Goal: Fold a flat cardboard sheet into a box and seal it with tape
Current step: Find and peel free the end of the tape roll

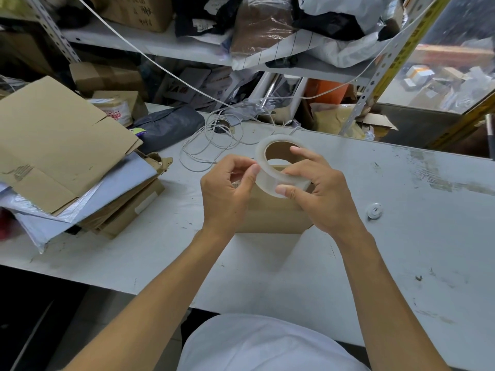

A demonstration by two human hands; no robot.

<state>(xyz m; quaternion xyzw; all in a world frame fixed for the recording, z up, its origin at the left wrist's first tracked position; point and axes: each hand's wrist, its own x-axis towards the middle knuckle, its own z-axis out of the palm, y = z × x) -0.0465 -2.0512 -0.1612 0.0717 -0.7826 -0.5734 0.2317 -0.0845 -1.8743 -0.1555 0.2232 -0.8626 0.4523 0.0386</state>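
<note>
A roll of clear tape (270,175) with a brown cardboard core is held above the table's middle. My right hand (318,191) grips the roll, thumb on its outer face and a finger over the rim. My left hand (227,191) pinches at the roll's left side, where the tape's loose end appears to be. Under both hands a small folded brown cardboard box (267,218) rests on the white table (401,236), mostly hidden by my hands.
A stack of flat cardboard sheets (59,145) and grey mailers (80,204) lies at the left. A coiled white cable (214,137) sits behind the box. A small round white disc (375,210) lies to the right. Cluttered shelves (187,49) rise behind the table.
</note>
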